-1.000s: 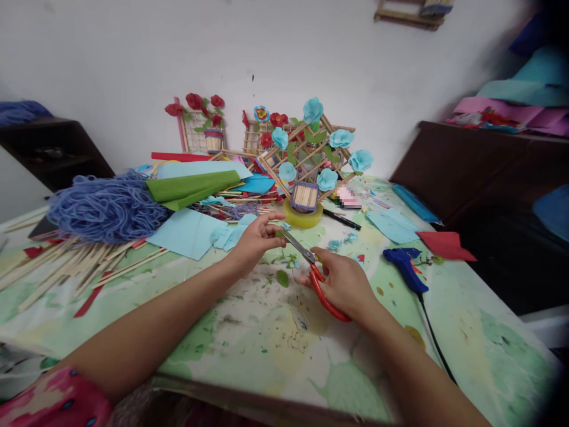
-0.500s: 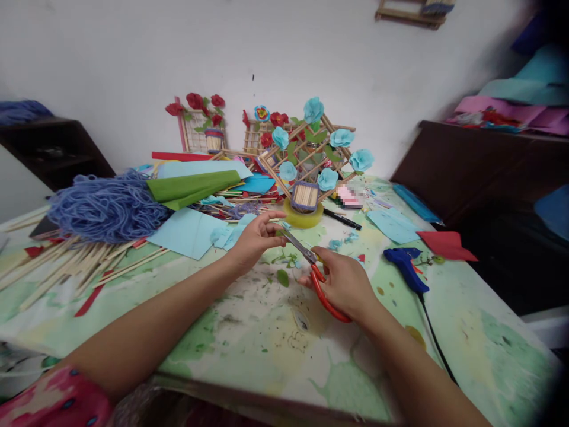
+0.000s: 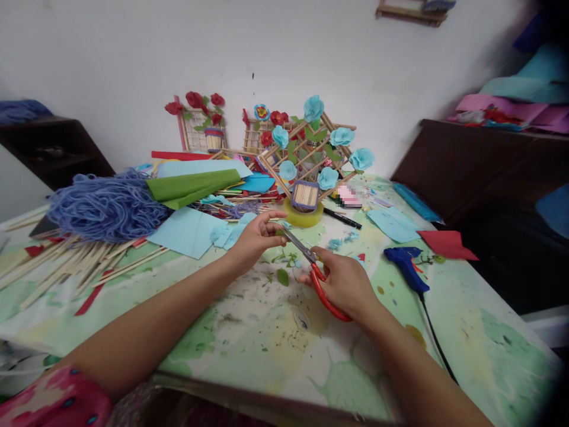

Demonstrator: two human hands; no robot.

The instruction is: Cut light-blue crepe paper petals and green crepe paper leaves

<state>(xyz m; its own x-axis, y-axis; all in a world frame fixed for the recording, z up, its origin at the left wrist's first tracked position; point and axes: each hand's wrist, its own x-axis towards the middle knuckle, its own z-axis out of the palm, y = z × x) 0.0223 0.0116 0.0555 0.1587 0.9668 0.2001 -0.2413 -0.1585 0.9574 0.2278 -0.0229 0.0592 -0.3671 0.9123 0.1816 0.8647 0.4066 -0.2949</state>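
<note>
My right hand (image 3: 349, 281) is wrapped around red-handled scissors (image 3: 328, 301), whose metal blades point up and left. The blade tips reach the fingertips of my left hand (image 3: 254, 242), where thumb and finger pinch a small green paper piece (image 3: 280, 232). Most of that piece is hidden by the fingers and blades. Beneath the hands, a green paper leaf (image 3: 283, 277) lies on the tablecloth (image 3: 249, 344) among small green scraps. Behind them, a stick lattice frame (image 3: 267, 160) with light blue paper flowers (image 3: 342, 137) leans by a yellow tape roll (image 3: 303, 218).
Blue yarn (image 3: 104, 207), wooden sticks (image 3: 71, 267), green crepe paper (image 3: 195, 187) and light blue paper (image 3: 184, 231) lie on the left. A blue glue gun (image 3: 406, 267) with a black cord, red paper (image 3: 448, 244) and a black marker (image 3: 342, 218) are on the right.
Both hands and the scissors stay almost in place. The green piece between the left fingertips has shifted very slightly at the blade tips.
</note>
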